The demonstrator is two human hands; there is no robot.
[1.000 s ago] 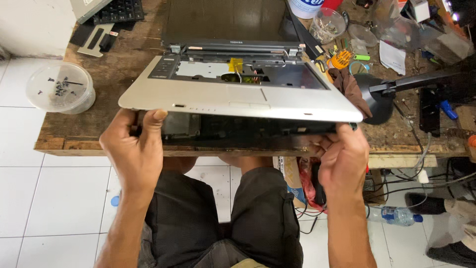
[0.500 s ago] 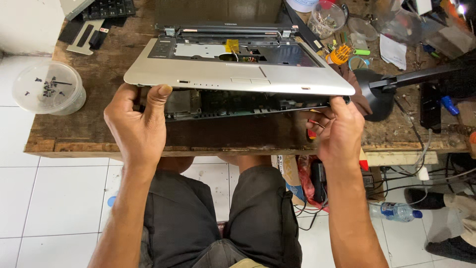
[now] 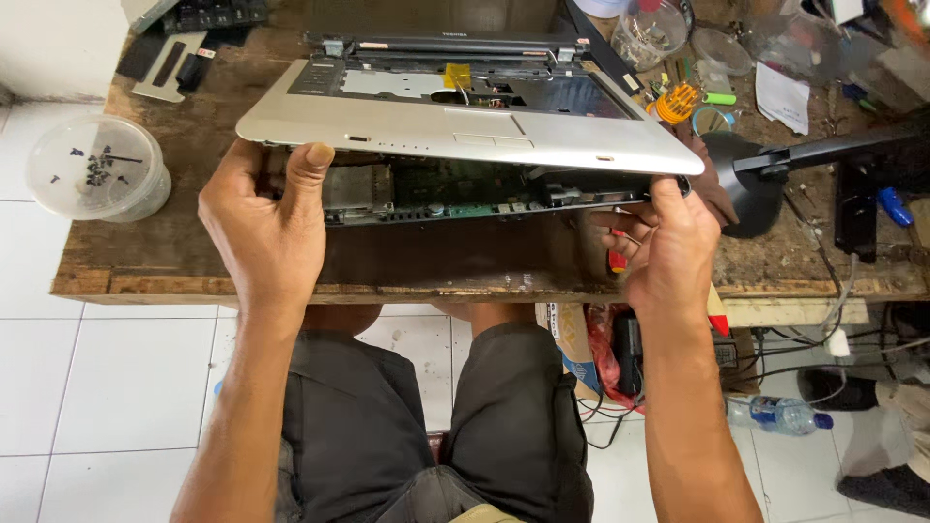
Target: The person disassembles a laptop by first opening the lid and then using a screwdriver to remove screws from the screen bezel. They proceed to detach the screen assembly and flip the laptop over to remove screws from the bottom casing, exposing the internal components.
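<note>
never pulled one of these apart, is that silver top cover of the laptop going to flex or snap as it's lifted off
The silver top cover looks thin and wide with a large keyboard cutout, so it probably flexes and feels light. The left hand and right hand hold its front corners, which suggests it twists if lifted from one side. A yellow strip and thin wires show in the opening, so they may snag.

Laptop screen [image 3: 426, 15] behind the silver cover [image 3: 465, 121]: cut off by the top edge, only its lower strip showing. Under the cover's raised front lip, the circuit boards [image 3: 436, 189] lie in shadow, parts too dark to tell; fingers of the left hand [image 3: 266, 228] and right hand [image 3: 668, 252] vanish beneath that lip. Left of the cover, specks in the clear tub [image 3: 97, 169] too small to tell.
</note>
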